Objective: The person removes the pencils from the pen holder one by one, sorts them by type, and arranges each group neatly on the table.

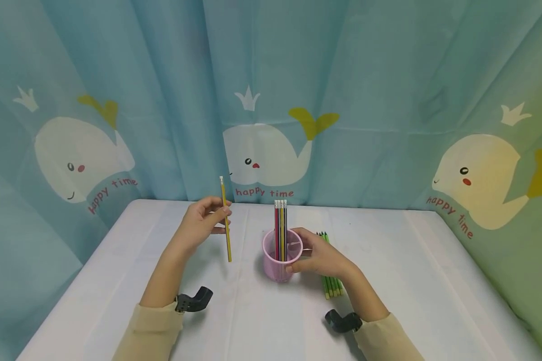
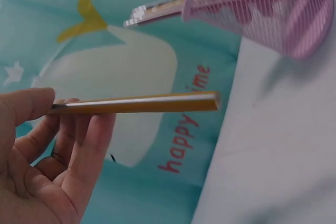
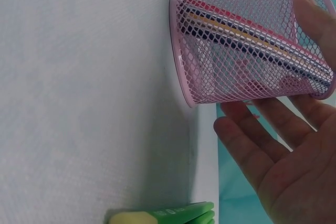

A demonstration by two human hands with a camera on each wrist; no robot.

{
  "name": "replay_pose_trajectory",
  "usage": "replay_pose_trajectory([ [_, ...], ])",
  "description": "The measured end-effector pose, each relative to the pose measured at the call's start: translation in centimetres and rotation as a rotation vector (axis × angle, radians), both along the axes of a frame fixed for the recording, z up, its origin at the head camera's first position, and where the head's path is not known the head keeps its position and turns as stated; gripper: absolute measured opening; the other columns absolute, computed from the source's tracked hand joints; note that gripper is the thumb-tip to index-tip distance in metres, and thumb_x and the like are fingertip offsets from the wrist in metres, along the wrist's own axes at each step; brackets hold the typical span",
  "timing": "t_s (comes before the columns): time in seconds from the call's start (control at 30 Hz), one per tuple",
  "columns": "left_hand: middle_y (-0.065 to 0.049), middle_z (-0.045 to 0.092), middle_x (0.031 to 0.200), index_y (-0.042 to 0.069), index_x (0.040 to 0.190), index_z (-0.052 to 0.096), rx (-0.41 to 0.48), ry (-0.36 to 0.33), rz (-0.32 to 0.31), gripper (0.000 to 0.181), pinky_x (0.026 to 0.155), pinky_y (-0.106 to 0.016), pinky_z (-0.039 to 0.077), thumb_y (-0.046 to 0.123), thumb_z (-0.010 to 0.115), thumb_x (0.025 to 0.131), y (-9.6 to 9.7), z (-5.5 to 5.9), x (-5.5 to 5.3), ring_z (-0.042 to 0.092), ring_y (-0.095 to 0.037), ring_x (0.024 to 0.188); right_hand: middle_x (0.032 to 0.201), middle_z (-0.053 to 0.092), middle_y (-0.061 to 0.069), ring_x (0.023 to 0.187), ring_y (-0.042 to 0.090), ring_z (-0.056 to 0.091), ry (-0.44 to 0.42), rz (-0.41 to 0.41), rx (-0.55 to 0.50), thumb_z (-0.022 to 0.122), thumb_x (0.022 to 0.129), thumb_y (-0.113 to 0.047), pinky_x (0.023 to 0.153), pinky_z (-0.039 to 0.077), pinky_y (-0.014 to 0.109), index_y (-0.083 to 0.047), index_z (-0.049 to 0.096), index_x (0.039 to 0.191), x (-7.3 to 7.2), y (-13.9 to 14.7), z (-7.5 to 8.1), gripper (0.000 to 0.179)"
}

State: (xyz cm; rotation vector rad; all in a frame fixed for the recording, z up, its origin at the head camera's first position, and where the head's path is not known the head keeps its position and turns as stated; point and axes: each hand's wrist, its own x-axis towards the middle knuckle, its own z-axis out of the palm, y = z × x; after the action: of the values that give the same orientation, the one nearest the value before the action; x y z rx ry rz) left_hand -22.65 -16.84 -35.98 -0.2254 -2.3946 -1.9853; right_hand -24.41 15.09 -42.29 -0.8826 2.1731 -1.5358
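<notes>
My left hand pinches a yellow pencil between thumb and fingers, upright above the table to the left of the cup. The pencil's flat, unsharpened end points away from the hand in the left wrist view. A pink mesh pencil cup stands mid-table with several pencils leaning inside, red, yellow and dark striped, silvery ends up. Around the cup's right side my right hand holds it, thumb near the rim and the other fingers along the far side.
Several green pencils lie side by side on the table, just right of the cup and partly hidden under my right forearm. White cloth covers the table. Behind it hangs a blue curtain with whale prints.
</notes>
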Motion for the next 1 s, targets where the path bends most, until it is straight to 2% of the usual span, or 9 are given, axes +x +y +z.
replay_pose_trajectory([
  [0.07,-0.014,0.062,0.109,-0.003,0.123,0.058,-0.014,-0.018,-0.002,0.030,0.077,-0.033,0.063,0.017,0.059,0.102,-0.3,-0.3,-0.2,0.065,-0.020,0.092,0.133,0.058,0.008,0.126,0.028,0.054,-0.004,-0.005,0.004,0.087,0.075,-0.011,0.108,0.049,0.044,-0.011,0.049,0.139,0.0,0.0,0.0,0.074],
  [0.23,-0.019,0.062,0.115,-0.004,0.125,0.057,-0.028,-0.053,-0.001,0.032,0.079,-0.033,0.063,0.019,0.058,0.102,-0.8,-1.0,-0.6,0.064,-0.031,0.103,0.133,0.059,0.008,0.125,0.028,0.055,-0.004,-0.010,0.003,0.087,0.075,-0.011,0.106,0.050,0.043,-0.011,0.050,0.139,0.1,-0.1,0.0,0.074],
  [0.33,-0.022,0.061,0.117,-0.004,0.126,0.057,-0.038,-0.064,-0.001,0.033,0.078,-0.032,0.063,0.020,0.057,0.102,-1.1,-1.4,-0.8,0.063,-0.032,0.103,0.132,0.059,0.008,0.124,0.027,0.055,-0.004,-0.004,-0.003,0.087,0.075,-0.011,0.106,0.050,0.043,-0.011,0.050,0.139,0.1,-0.1,0.0,0.074],
  [0.43,-0.022,0.061,0.115,-0.004,0.126,0.057,-0.060,-0.069,0.001,0.033,0.076,-0.031,0.063,0.019,0.057,0.102,-1.5,-1.6,-0.9,0.063,-0.029,0.099,0.132,0.059,0.008,0.125,0.027,0.054,-0.006,0.003,-0.007,0.087,0.075,-0.010,0.108,0.049,0.044,-0.011,0.050,0.139,0.1,-0.1,0.1,0.074],
  [0.63,-0.011,0.063,0.102,-0.005,0.123,0.058,-0.098,-0.102,-0.008,0.030,0.071,-0.030,0.062,0.017,0.056,0.102,-2.0,-2.7,-1.2,0.064,-0.026,0.088,0.133,0.059,0.008,0.126,0.027,0.054,-0.008,0.000,0.000,0.087,0.075,-0.010,0.107,0.050,0.043,-0.010,0.049,0.140,0.2,-0.1,0.1,0.075],
  [0.87,-0.022,0.062,0.112,-0.006,0.126,0.057,-0.114,-0.152,-0.009,0.032,0.072,-0.030,0.062,0.016,0.054,0.103,-2.2,-3.4,-1.6,0.063,-0.021,0.085,0.133,0.059,0.008,0.127,0.027,0.053,0.005,0.003,0.001,0.086,0.075,-0.010,0.108,0.049,0.043,-0.010,0.049,0.140,0.1,-0.1,0.2,0.075],
  [1.0,-0.024,0.063,0.113,-0.007,0.127,0.055,-0.127,-0.187,0.005,0.035,0.070,-0.028,0.061,0.018,0.056,0.102,-2.3,-3.6,-1.7,0.062,-0.019,0.083,0.134,0.058,0.008,0.127,0.027,0.053,0.000,0.005,0.004,0.087,0.075,-0.011,0.108,0.049,0.044,-0.011,0.049,0.140,0.0,0.0,0.1,0.075],
])
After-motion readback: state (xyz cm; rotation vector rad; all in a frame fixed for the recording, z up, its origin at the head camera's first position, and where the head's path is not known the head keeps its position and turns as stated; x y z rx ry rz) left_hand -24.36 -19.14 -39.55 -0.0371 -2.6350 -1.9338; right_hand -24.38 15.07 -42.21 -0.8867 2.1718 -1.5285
